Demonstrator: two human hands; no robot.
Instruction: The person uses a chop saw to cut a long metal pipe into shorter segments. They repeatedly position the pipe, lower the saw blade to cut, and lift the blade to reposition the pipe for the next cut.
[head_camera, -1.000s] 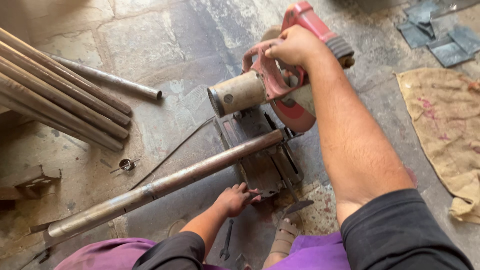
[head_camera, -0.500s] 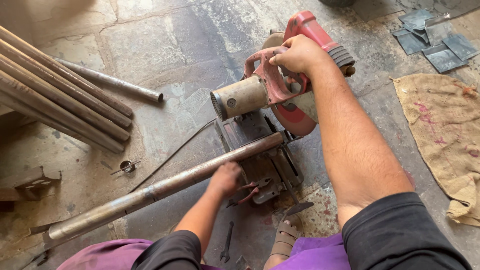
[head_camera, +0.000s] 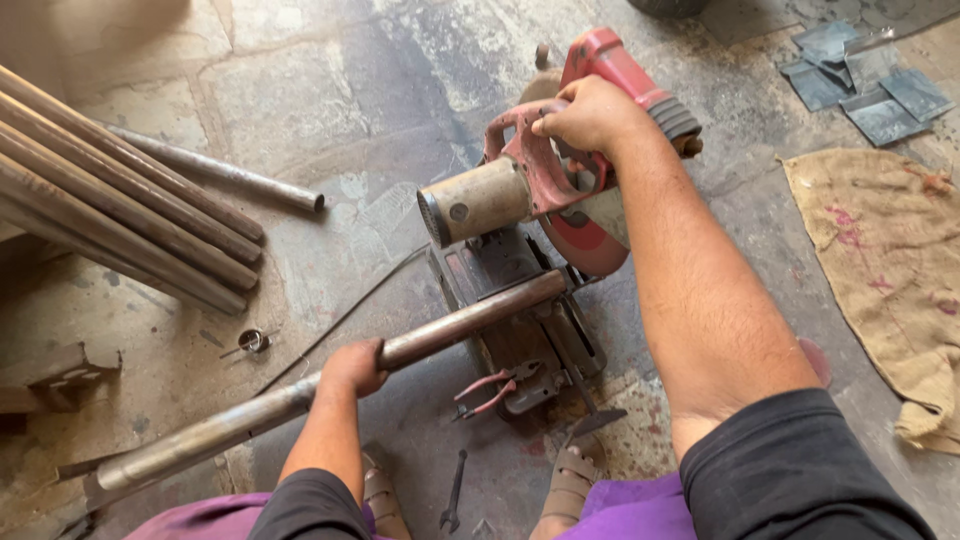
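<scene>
A red chop saw stands on the stone floor with its blade guard raised over its dark base. My right hand grips the saw's handle from above. A long rusty steel pipe lies across the saw's base, one end by the blade, the other reaching down-left. My left hand is closed around this pipe near its middle. Red-handled pliers lie on the base's near corner.
Several long pipes are stacked at the left, with one shorter pipe beside them. A burlap sack lies at the right, grey metal plates beyond it. A wrench lies between my sandalled feet. A cable crosses the floor.
My left hand has left the pliers on the saw's base and moved up-left to close around the long pipe. My right hand has stayed on the saw handle.
</scene>
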